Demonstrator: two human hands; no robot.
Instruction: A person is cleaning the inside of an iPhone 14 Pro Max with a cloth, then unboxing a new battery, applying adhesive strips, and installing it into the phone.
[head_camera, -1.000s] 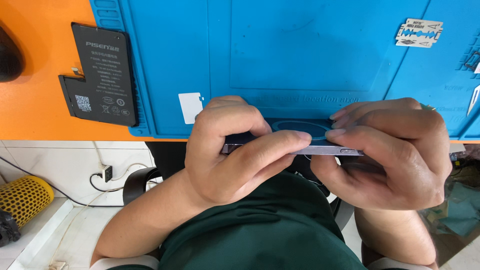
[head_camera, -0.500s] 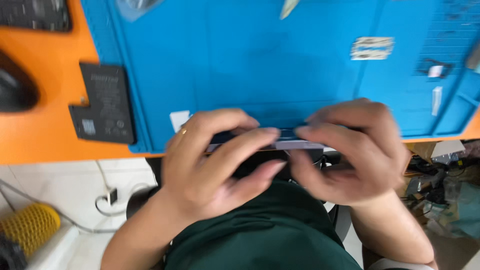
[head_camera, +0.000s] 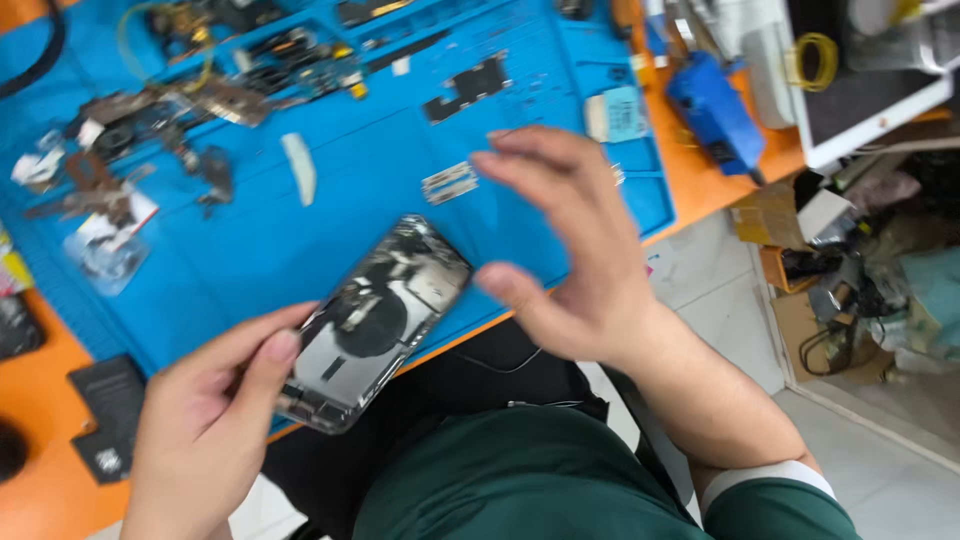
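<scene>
— What's in hand?
— My left hand (head_camera: 205, 420) grips the opened phone (head_camera: 375, 320) by its lower end, over the mat (head_camera: 400, 190) edge. My right hand (head_camera: 570, 250) hovers beside it, fingers spread, holding nothing.
— Next?
— Probably a tool; a careful reach.

Orange workbench (head_camera: 700, 190) runs from nine to one o'clock, overlaid by a blue work mat (head_camera: 330, 200). White tiled floor (head_camera: 740, 330) lies at four o'clock. Cardboard boxes (head_camera: 790, 225) crowd three o'clock. Lighting even, bright.
</scene>
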